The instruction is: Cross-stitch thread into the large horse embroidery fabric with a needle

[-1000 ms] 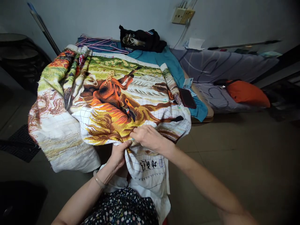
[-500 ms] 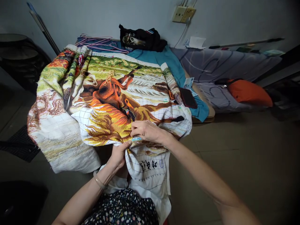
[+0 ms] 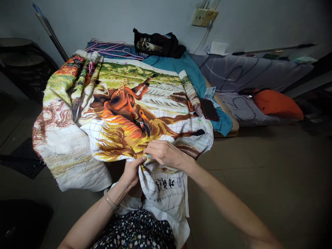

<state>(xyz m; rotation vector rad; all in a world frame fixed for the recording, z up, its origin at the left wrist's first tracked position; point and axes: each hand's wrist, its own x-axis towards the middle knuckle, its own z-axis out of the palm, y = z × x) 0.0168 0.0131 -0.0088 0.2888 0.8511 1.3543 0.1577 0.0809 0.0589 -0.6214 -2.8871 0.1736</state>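
A large cross-stitch cloth (image 3: 160, 124), partly stitched with a brown and orange horse and grid lines, spreads before me. My left hand (image 3: 132, 170) grips its near edge, thumb on top and the other fingers hidden beneath. Just right of that thumb, my right hand (image 3: 164, 154) is closed in a pinch over the fabric; whatever sits between its fingertips is too small to make out. A small light-blue patch shows beside those fingertips. Loose yellowish thread (image 3: 121, 86) lies in loops on the stitched horse. Black characters (image 3: 166, 182) mark the hanging lower part.
Rolled cloth (image 3: 191, 93) lies at the right, with a dark phone (image 3: 209, 110) beside it. Behind are pink hangers (image 3: 109, 48) and a black bag (image 3: 159, 45). An orange bag (image 3: 278, 103) rests on the grey-covered seat (image 3: 233, 107).
My right hand has moved slightly down toward my left thumb, still pinched, covering more of the blue patch. My left hand keeps its grip. The view has shifted slightly.
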